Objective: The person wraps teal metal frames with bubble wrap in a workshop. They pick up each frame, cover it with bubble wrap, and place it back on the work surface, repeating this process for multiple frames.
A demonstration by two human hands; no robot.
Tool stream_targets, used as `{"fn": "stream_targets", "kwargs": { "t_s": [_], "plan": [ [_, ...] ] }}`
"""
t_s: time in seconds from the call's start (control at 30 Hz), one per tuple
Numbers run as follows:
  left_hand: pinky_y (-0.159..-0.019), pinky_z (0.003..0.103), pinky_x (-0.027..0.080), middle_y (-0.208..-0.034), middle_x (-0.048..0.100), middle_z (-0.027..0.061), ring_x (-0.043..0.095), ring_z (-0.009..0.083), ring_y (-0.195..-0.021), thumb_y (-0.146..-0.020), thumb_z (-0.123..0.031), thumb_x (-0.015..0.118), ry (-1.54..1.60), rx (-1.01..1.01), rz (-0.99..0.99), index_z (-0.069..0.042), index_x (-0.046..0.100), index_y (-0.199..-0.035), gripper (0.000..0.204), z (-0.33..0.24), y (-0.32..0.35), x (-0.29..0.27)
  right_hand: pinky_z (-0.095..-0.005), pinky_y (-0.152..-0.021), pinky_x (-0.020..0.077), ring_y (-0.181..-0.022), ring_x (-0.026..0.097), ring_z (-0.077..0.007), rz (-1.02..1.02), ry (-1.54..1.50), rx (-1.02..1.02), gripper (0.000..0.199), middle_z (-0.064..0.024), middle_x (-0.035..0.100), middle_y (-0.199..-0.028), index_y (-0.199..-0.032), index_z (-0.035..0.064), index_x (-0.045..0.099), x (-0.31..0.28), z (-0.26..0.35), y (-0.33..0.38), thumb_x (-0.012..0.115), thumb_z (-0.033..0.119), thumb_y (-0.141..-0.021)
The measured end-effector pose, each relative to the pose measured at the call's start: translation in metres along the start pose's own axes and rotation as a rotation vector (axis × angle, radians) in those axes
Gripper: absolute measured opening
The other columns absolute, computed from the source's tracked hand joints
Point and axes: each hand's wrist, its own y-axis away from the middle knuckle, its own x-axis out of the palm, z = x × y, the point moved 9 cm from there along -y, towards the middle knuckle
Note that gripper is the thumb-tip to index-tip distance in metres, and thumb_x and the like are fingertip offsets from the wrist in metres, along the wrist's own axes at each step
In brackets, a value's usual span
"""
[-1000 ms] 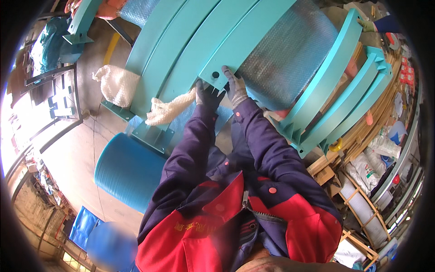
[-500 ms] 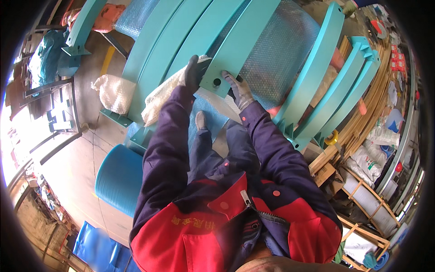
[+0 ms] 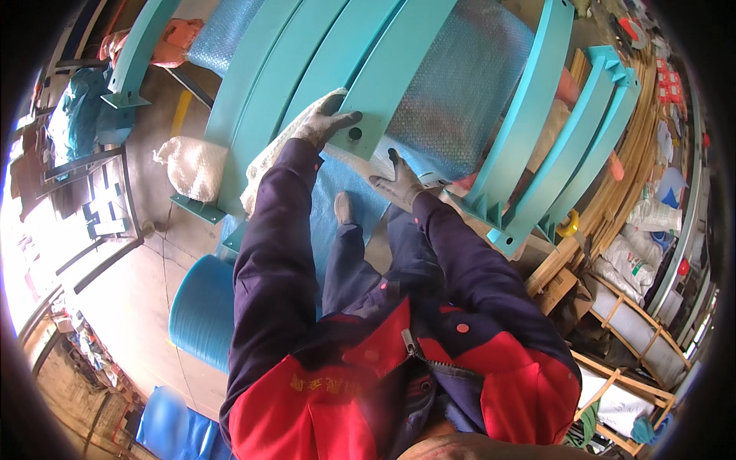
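Note:
Several long, curved teal metal beams lie side by side in front of me. My left hand, in a grey glove with dark fingertips, grips the left edge of the nearest beam's end. Its thumb lies across the face above a round hole; the other fingers are partly hidden. White foam wrap sits along that edge, under my left wrist. My right hand, gloved alike, is just below and right of the beam end, apart from it. Its thumb and forefinger are spread, beside clear bubble wrap.
Blue bubble wrap covers the area right of the beam. More teal beams stand at the right, beside long wooden strips. A blue roll is at my left. A foam-wrapped piece sits at a beam's end.
My right hand has let go of the beam end and moved down, its fingers spreading. My left hand has turned, bringing its thumb over the beam's face. The view has shifted slightly.

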Motion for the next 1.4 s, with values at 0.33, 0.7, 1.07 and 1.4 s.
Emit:
{"fn": "stream_targets", "kwargs": {
  "t_s": [0.33,0.7,1.07,1.4],
  "plan": [
    [-0.109,0.035,0.039,-0.138,0.056,0.0133,0.052,0.0243,-0.128,-0.082,-0.023,0.077,0.181,-0.022,0.038,-0.002,0.047,-0.144,0.072,-0.012,0.011,0.004,-0.0406,-0.095,0.0494,-0.109,0.065,-0.0362,0.236,-0.106,0.046,0.07,-0.0229,0.069,-0.115,-0.126,0.0014,0.062,0.03,-0.007,-0.055,0.077,0.047,-0.075],
    [-0.105,0.034,0.043,-0.134,0.06,0.0126,0.055,0.0223,-0.124,-0.084,-0.022,0.079,0.199,0.027,-0.042,-0.001,0.052,-0.14,0.066,0.002,0.005,-0.004,-0.0361,-0.052,0.0478,-0.052,0.056,-0.0168,-0.656,0.101,0.214,0.014,-0.0056,0.063,-0.065,-0.079,0.0037,0.068,-0.186,0.036,-0.094,0.071,0.017,-0.082],
    [-0.094,0.033,0.051,-0.128,0.063,0.0134,0.06,0.0202,-0.117,-0.088,-0.017,0.075,0.026,0.088,-0.202,-0.002,0.051,-0.139,0.059,0.047,-0.009,-0.017,-0.0288,-0.069,0.057,-0.079,0.07,-0.0174,-0.187,-0.966,-0.017,0.013,-0.0101,0.073,-0.093,-0.095,-0.0016,0.072,-0.185,0.076,-0.045,0.074,0.004,-0.083],
    [-0.098,0.046,0.049,-0.139,0.05,0.0198,0.056,0.0377,-0.12,-0.083,-0.024,0.074,-0.942,-0.062,-0.493,-0.012,0.045,-0.143,0.068,0.027,0.021,0.019,-0.0266,-0.07,0.0493,-0.078,0.06,-0.0092,-0.259,-0.485,0.08,0.018,-0.0009,0.069,-0.088,-0.097,0.0034,0.072,-0.169,0.034,-0.066,0.078,0.016,-0.085]
  ]
}}
